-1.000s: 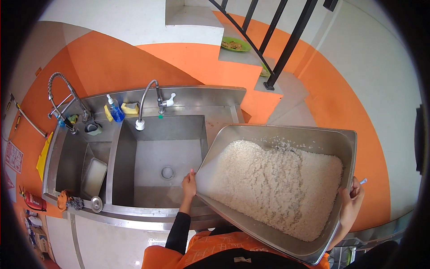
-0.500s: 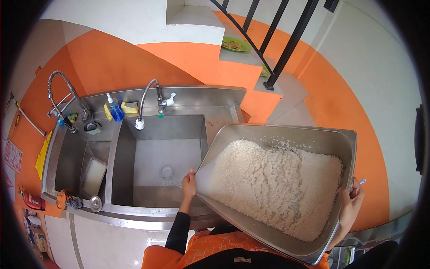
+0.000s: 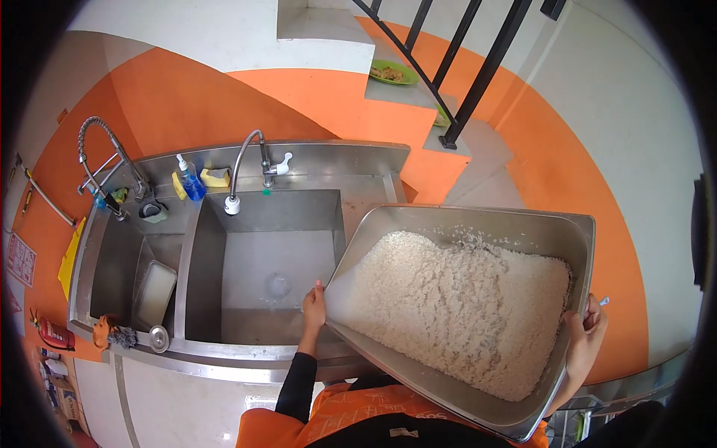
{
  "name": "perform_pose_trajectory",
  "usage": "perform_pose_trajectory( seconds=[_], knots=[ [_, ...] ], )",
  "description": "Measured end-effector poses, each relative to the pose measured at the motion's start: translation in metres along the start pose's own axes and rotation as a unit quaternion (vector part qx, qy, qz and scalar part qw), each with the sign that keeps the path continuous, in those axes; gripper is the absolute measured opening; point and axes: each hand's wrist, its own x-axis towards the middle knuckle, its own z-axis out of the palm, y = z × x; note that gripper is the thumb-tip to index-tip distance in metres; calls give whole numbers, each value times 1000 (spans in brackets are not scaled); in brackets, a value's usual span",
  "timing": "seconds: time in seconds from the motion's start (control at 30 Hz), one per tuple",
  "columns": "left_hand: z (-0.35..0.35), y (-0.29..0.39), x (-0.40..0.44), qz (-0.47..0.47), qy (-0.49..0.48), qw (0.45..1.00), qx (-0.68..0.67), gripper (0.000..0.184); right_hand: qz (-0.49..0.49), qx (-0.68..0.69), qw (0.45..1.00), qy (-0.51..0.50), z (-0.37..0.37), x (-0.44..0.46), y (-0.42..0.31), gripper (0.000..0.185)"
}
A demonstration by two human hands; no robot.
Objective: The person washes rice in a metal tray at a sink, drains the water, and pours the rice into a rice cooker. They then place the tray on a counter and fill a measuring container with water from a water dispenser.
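A large steel pan [image 3: 575, 246] of wet white rice [image 3: 455, 306] is held tilted beside the sink, its left corner lowest. Cloudy water has gathered in that corner. My left hand [image 3: 314, 308] grips the rim at the low left corner. On the far side, my right hand [image 3: 586, 336] is closed round the right rim, and a small pale-blue tip [image 3: 604, 301] pokes out near its fingers. The big sink basin [image 3: 280, 261], with a round drain [image 3: 278, 285], lies just left of my left hand. Some rice grains cling to the pan's back wall.
A bent tap [image 3: 258, 160] rises behind the big basin; a spring-hose tap [image 3: 112, 164] stands left. A blue spray bottle [image 3: 192, 179] and yellow sponge [image 3: 216, 178] sit on the back ledge. The smaller basin holds a pale container [image 3: 157, 295]. Stairs with a black railing [image 3: 478, 82] rise behind.
Almost nothing differs. The pan and both hands stay in place; the view has shifted very slightly.
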Motion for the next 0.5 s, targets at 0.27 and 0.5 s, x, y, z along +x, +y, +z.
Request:
perform_pose_trajectory(
  seconds=[0.27, 0.5],
  knots=[
    [0, 5, -4, -3, 6, 1000, -14, 64, -4, -1, 1000, -6, 0, 0, -1, 10],
    [3, 6, -4, 4, 24, 1000, -6, 65, -9, 5, 1000, -9, 2, 0, -3, 8]
  ],
)
